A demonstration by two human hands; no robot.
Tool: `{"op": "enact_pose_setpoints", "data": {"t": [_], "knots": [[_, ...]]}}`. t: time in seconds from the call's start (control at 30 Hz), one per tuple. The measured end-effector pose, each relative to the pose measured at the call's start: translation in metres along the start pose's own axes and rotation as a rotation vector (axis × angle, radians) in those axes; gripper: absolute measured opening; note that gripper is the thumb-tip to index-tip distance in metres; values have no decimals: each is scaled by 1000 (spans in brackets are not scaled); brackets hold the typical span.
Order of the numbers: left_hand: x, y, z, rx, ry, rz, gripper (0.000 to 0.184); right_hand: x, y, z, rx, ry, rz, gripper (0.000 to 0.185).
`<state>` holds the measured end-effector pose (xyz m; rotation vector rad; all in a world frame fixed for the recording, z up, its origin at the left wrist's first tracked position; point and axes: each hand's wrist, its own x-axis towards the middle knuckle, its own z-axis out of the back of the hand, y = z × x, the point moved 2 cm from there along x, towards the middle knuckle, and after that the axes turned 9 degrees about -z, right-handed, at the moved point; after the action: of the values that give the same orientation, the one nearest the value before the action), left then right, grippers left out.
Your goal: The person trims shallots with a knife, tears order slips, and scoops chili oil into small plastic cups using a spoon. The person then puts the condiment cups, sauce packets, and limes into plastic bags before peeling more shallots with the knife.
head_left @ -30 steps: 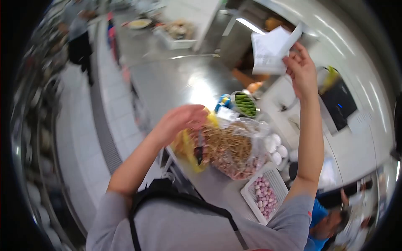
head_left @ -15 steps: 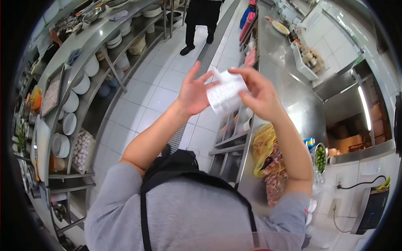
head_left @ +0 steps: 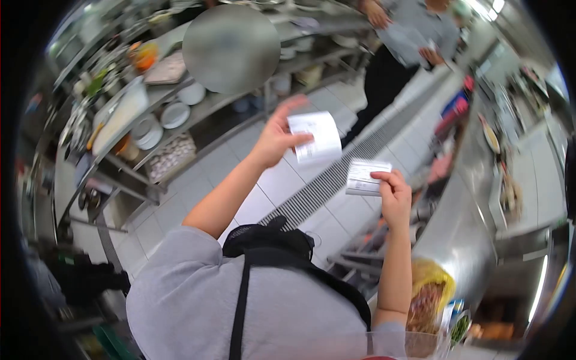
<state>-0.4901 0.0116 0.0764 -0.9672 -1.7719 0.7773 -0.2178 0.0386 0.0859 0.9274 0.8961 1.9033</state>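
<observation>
My left hand pinches a curled white printed paper slip, thumb across its face. Lower and to the right, my right hand grips a second, smaller printed slip by its right edge. The two slips are apart, both held out in front of me over the tiled floor. Print shows on each, too small to read.
A person in a grey shirt stands ahead. Steel shelving with bowls, plates and a tray of eggs runs along the left. On the right, a steel counter bears a yellow bag of meat. A floor grate lies between.
The slips, together between both hands before, are now separated, one in each hand. My view has turned left, and the person ahead appears nearer.
</observation>
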Motion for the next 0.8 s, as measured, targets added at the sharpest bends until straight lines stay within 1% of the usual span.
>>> {"op": "enact_pose_setpoints", "data": {"t": [0.03, 0.07, 0.13, 0.17, 0.2, 0.23, 0.27, 0.3, 0.33, 0.37, 0.4, 0.43, 0.47, 0.5, 0.53, 0.6, 0.63, 0.7, 0.73, 0.8], "knots": [[-7, -18, 7, 54, 115, 68, 49, 13, 8, -11, 19, 35, -18, 26], [-16, -35, 12, 106, 226, 147, 39, 22, 13, -26, 35, 75, 22, 26], [-35, -58, 22, 92, 244, 133, 21, 39, 28, -71, 265, 384, 84, 28], [-42, -68, 29, 177, 231, 28, 20, 39, 46, -99, 436, 565, 42, 30], [-51, -78, 38, 264, 217, -71, 20, 35, 62, -127, 531, 632, -41, 27], [-62, -88, 50, 340, 103, -55, 25, 38, 81, -153, 576, 640, -30, 26], [-73, -97, 64, 316, -14, -181, 43, 40, 99, -178, 621, 650, -25, 24], [-81, -109, 82, 223, -163, -249, 52, 45, 116, -202, 689, 650, -37, 20], [-92, -123, 104, 128, -311, -323, 61, 54, 130, -229, 755, 686, -69, 20], [-106, -136, 127, 78, -314, -310, 67, 58, 154, -255, 871, 790, -96, 21], [-123, -141, 154, 94, -323, -286, 69, 58, 177, -280, 983, 893, -131, 21], [-142, -152, 172, -14, -403, -247, 70, 56, 193, -308, 975, 948, -110, 21], [-159, -163, 189, -127, -473, -212, 70, 51, 208, -342, 969, 1063, -116, 22], [-175, -180, 206, -164, -590, -239, 70, 44, 224, -374, 961, 1175, -123, 23], [-192, -189, 225, -138, -609, -276, 70, 35, 242, -401, 907, 1270, -115, 21], [-229, -214, 276, 11, -898, -466, 72, 23, 277, -461, 751, 1319, 52, 21], [-243, -230, 292, 30, -899, -500, 72, 18, 291, -492, 726, 1374, 57, 22], [-275, -264, 323, 238, -1073, -680, 73, 28, 324, -543, 740, 1394, 112, 24], [-291, -277, 337, 251, -1123, -733, 75, 31, 341, -566, 757, 1396, 130, 25], [-323, -302, 356, 370, -1203, -788, 84, 70, 382, -604, 598, 1292, 269, 24]]}}
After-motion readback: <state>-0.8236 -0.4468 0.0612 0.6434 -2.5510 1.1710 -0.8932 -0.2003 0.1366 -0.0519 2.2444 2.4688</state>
